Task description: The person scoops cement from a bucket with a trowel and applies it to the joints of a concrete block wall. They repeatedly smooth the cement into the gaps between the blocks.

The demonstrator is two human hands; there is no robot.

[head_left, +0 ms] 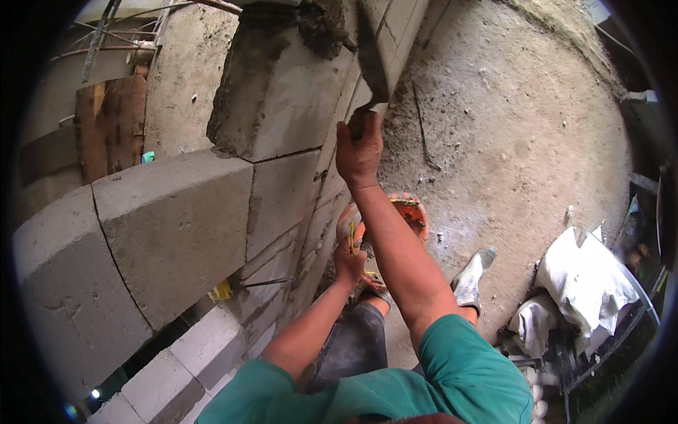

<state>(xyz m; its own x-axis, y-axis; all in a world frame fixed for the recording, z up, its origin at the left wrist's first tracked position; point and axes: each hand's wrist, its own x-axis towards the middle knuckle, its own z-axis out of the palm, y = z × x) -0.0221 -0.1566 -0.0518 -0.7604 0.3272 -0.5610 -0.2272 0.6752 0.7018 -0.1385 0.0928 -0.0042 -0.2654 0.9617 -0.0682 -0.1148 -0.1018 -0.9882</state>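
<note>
My right hand is closed around the handle of a dark trowel, raised beside the face of a block wall. Dark wet mortar clings to the upper part of the wall. Lower down, my left hand grips the yellow handle of an orange, mortar-smeared bucket, partly hidden behind my right forearm. The bucket hangs near the wall, above my feet.
A lower row of blocks runs left from the wall. Beyond it are a wooden board and metal bars. On the dirt floor at right lie a thin rod and white sacks.
</note>
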